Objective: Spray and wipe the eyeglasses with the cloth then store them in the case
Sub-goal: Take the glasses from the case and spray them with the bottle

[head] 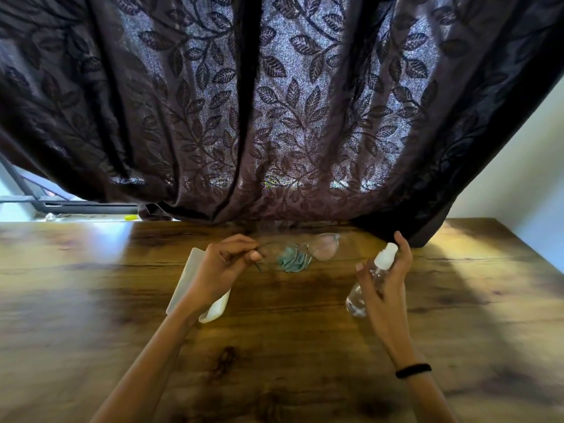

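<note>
My left hand [224, 265] pinches the left side of thin-rimmed eyeglasses [323, 247] and holds them above the wooden table [305, 346], lenses facing me. Through and below the left lens shows a crumpled teal cloth [293, 261] lying on the table. My right hand [386, 276] grips a clear spray bottle [366, 285] with a white nozzle, index finger resting on top, to the right of the glasses. A white glasses case [189, 276] lies open on the table under my left wrist, partly hidden by it.
A dark leaf-patterned curtain [274, 117] hangs down to the table's far edge just behind the glasses. A window sill [76, 209] shows at the far left and a white wall [518, 193] at the right. A black band sits on my right wrist.
</note>
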{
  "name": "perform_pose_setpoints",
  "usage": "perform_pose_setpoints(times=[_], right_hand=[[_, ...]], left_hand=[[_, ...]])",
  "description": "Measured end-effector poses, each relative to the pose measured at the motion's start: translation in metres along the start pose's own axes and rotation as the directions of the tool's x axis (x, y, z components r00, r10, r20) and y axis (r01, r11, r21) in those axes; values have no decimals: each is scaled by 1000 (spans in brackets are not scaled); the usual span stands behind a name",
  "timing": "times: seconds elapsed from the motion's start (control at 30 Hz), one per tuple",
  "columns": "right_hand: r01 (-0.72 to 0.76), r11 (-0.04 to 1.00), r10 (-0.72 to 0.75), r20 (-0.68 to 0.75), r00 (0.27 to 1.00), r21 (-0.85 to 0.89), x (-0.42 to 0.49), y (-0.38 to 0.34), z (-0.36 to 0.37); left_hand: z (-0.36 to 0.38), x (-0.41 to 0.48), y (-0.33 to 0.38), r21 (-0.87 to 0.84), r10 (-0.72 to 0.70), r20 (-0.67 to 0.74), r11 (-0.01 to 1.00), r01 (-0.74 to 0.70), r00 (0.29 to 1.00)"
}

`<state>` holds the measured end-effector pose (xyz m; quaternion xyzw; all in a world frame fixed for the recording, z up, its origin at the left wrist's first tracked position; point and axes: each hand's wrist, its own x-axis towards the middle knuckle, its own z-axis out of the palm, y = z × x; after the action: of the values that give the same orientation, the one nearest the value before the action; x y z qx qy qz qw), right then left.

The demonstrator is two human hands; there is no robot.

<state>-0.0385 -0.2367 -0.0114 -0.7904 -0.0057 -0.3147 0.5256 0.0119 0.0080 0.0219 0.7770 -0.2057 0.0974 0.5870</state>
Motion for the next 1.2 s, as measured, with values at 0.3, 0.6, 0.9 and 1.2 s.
perform_pose_setpoints(times=[0.3, 0.6, 0.9, 1.2], right_hand=[[-82, 994, 84, 19, 996, -69, -7, 25, 0], [110, 969, -152, -183, 971, -222, 14, -28, -11], [127, 815, -52, 146, 988, -566, 33, -38, 4], [122, 854, -101, 70, 992, -506, 37, -45, 7]], left_hand=[[1, -2, 4, -69, 3, -17, 998, -4, 1000], [-4, -2, 8, -219, 18, -8, 976, -19, 1000], [-3, 0, -1, -403, -22, 6, 915, 22, 1000], [-9, -7, -14, -486, -108, 69, 864, 128, 992]])
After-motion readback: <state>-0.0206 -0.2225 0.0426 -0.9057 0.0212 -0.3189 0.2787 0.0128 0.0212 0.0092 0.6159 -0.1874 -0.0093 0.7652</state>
